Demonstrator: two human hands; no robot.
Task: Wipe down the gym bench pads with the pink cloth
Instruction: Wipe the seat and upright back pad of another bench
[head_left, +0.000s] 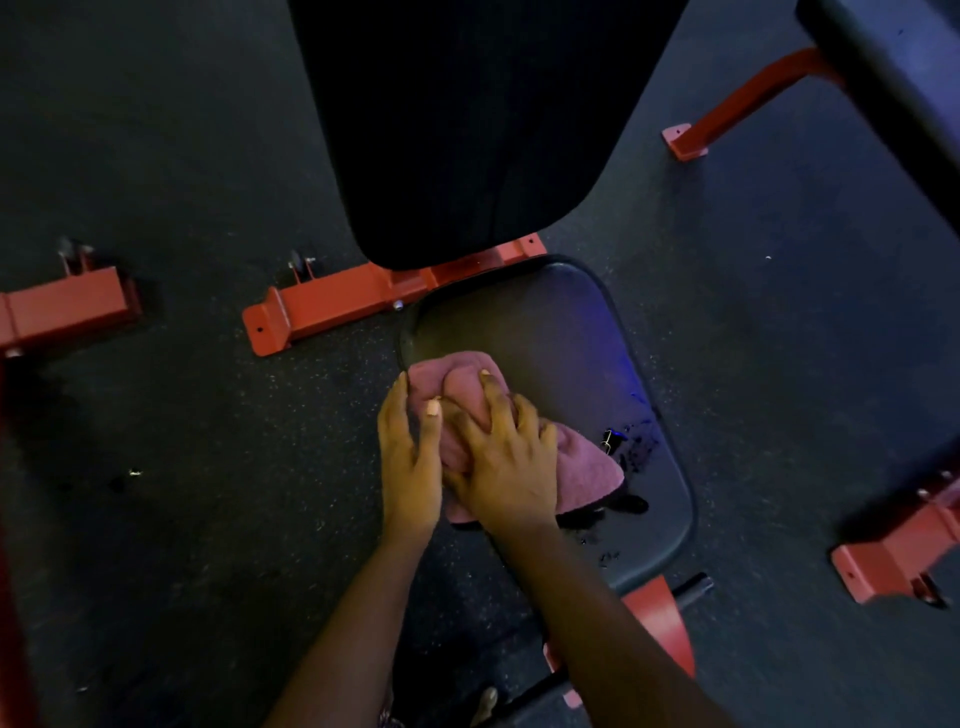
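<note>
A crumpled pink cloth (587, 470) lies on the left side of the black seat pad (561, 332) of a red-framed gym bench. My right hand (506, 457) lies on top of the cloth, its spread fingers curled into the folds. My left hand (408, 457) rests on the cloth's left edge at the rim of the pad, fingers fairly straight. Wet or scuffed streaks show on the pad to the right of the cloth. The black back pad (467, 130) rises behind the seat.
The bench's red base bar (332, 306) crosses the dark rubber floor behind the seat. More red frame feet stand at the left (67, 306), the upper right (685, 140) and the lower right (883, 561). Another dark pad (893, 98) crosses the top right corner.
</note>
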